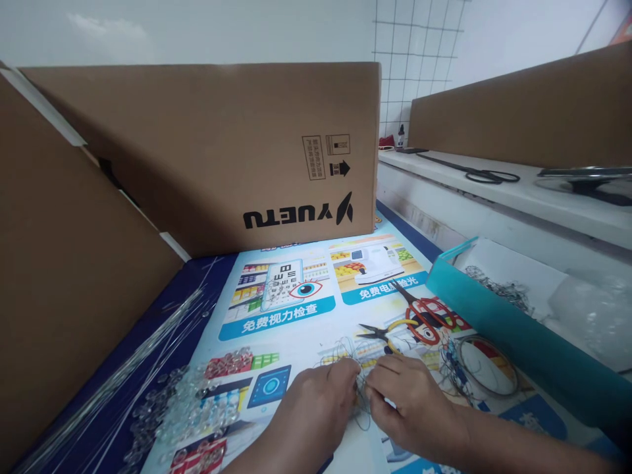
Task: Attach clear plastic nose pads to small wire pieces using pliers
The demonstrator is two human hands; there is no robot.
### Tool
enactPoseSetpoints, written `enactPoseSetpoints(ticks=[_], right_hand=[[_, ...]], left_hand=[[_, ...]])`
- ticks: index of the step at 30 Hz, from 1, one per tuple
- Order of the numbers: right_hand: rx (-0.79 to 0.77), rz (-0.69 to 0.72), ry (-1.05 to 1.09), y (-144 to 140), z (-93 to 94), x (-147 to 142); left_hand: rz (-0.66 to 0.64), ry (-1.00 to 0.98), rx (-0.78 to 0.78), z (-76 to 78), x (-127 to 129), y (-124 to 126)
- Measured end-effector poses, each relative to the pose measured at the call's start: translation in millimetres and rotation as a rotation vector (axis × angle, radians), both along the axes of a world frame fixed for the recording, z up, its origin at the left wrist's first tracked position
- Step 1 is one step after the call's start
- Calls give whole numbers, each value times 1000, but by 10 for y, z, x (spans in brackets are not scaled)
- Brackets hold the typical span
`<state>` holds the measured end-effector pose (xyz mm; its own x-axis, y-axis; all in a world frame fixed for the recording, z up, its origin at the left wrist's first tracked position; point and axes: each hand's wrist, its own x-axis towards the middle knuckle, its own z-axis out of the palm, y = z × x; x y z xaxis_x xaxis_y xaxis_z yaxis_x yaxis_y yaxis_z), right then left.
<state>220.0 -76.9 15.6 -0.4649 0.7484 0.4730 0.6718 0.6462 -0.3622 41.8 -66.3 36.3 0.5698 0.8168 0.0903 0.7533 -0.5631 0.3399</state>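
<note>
Right hand: nearest me at 5 o'clock, knuckles up, fingers curled shut and pinching the wire between thumb and forefinger.
Left hand: at 6 o'clock, just beside my right, fingertips touching it; fingers bent closed on the same wire, though I cannot tell how much of it they grip.
Wire: thin tangled loops between my two hands, low at 6 o'clock on the poster, spilling up toward 12 o'clock in fine curls.
Beads: clear glassy pile at 8 o'clock of my hands, lying on the poster's left edge, near my left hand but not touching.
Rods: long thin silvery bundle at 9 o'clock, running slantwise along the blue table.
Pliers: black-nosed, yellow-handled, just past my hands at 1 o'clock, flat on the poster.
Scissors: red-handled, touching or crossing the pliers, also at 1 o'clock.
Ring: round hoop with wire around it at 3 o'clock, just beside my right hand.
Tray: teal, at 2 o'clock, small metal bits inside, too fine to tell.
Box: big brown carton at 12 o'clock, its print upside down, standing on the poster's far edge.
Panel: brown cardboard at 9 o'clock, walling in the left side.
Shelf: white, at 2 o'clock, with dark scissors lying on it.
</note>
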Motion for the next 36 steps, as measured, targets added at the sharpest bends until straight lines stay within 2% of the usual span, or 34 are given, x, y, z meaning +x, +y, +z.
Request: enactPoseSetpoints(ticks=[4, 7, 8, 11, 13, 16, 18, 21, 27, 32, 36], right_hand=[[21, 18, 24, -59, 31, -33], [-20, 67, 71, -105, 58, -44], [-70, 70, 112, -107, 70, -43], [-308, 3, 297, -65, 106, -27], [-492, -66, 417, -19, 119, -17], [-708, -93, 549, 28, 118, -10], [-767, -75, 607, 36, 109, -9], [-760, -56, 643, 30, 93, -9], [-643, -94, 601, 19, 83, -26], [-590, -116, 572, 24, 72, -28], [-540, -126, 546, 39, 46, -11]], left_hand=[[31, 58, 138, -56, -14, 10], [212, 26, 92, 23, -69, 65], [232, -24, 16, 71, -87, 86], [143, -262, -315, 217, -120, 131], [103, -378, -475, 274, -128, 147], [74, -507, -640, 275, -130, 161], [55, -573, -747, 236, -128, 164], [29, -633, -844, 149, -111, 158], [97, -708, -783, -12, -3, 109], [92, -865, -953, -4, 56, 83], [146, -852, -982, 49, 50, 108]])
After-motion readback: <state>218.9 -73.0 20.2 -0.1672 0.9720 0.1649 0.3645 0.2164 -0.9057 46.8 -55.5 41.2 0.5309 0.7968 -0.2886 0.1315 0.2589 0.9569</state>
